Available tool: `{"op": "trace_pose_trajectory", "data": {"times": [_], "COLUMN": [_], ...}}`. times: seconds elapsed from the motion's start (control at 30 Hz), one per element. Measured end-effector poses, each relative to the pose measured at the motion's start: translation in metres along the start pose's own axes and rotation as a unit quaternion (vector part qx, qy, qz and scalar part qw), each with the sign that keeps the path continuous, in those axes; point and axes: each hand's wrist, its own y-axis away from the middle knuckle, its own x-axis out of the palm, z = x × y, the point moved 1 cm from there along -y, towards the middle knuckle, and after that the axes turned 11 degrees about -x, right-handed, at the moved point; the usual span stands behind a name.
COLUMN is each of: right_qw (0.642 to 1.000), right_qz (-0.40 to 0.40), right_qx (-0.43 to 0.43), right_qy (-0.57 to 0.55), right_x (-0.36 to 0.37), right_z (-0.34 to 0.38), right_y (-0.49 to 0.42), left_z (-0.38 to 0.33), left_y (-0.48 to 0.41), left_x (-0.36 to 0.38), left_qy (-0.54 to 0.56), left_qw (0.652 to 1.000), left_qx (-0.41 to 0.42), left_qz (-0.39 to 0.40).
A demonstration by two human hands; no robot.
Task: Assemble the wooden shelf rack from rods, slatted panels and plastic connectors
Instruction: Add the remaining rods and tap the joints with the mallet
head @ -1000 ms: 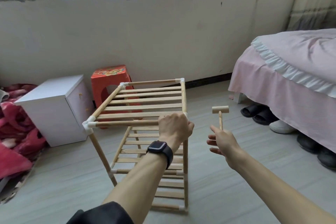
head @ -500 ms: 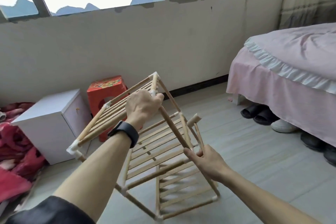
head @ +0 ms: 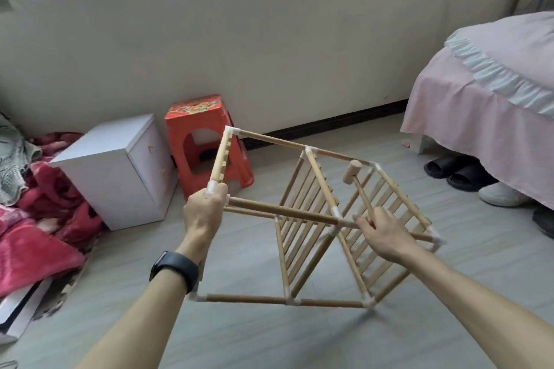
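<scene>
Over the floor [head: 269,338], the shelf rack [head: 284,211] is held tipped on its side. The left hand [head: 205,213], arm extended, is clenched round a corner rod. The grip of the right hand [head: 386,234] is closed on the mallet [head: 351,172] handle.

**A:** So your rack [head: 281,210] is tipped over on its side, slatted panels [head: 301,244] standing on edge. Your left hand [head: 205,213] is wrapped round an upper corner, right at the white connector [head: 212,186].

**B:** Yep, and your right hand [head: 386,234] has the little wooden mallet [head: 352,172] by the handle, head pointing up and away from you, knuckles right by the near rod. Can't tell if the bottom rail sits on the floor [head: 299,338]. White cabinet [head: 120,165] and red stool [head: 207,135] behind, bed [head: 494,93] off to your right.
</scene>
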Motion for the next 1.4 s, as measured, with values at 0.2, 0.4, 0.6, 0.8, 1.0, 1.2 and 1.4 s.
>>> {"op": "trace_pose_trajectory", "data": {"times": [0.2, 0.4, 0.6, 0.8, 1.0, 1.2, 1.4], "right_qw": [0.989, 0.977, 0.959, 0.968, 0.988, 0.974, 0.962], "right_qz": [0.047, 0.092, 0.155, 0.105, 0.049, 0.132, 0.140], "right_qx": [-0.054, -0.044, -0.005, 0.009, -0.114, -0.170, -0.235], "right_qy": [0.126, 0.187, 0.236, 0.228, 0.097, 0.063, 0.000], "right_x": [0.029, 0.048, 0.055, 0.057, 0.065, 0.094, 0.112], "right_z": [0.005, -0.005, -0.023, -0.013, 0.049, 0.096, 0.117], "right_y": [-0.007, -0.007, -0.008, -0.006, 0.007, 0.025, 0.036], "left_z": [0.068, 0.138, 0.190, 0.191, 0.213, 0.224, 0.222], "left_y": [-0.002, 0.003, 0.010, 0.024, 0.046, 0.046, 0.052], "left_x": [-0.003, 0.019, 0.055, 0.073, 0.074, 0.071, 0.074], "left_qy": [0.034, 0.027, 0.007, 0.039, 0.004, -0.149, -0.236], "left_qw": [0.997, 0.991, 0.981, 0.985, 0.989, 0.978, 0.965], "left_qx": [-0.062, -0.113, -0.168, -0.135, -0.071, -0.057, -0.044], "left_qz": [0.018, 0.072, 0.101, 0.105, 0.127, 0.136, 0.110]}}
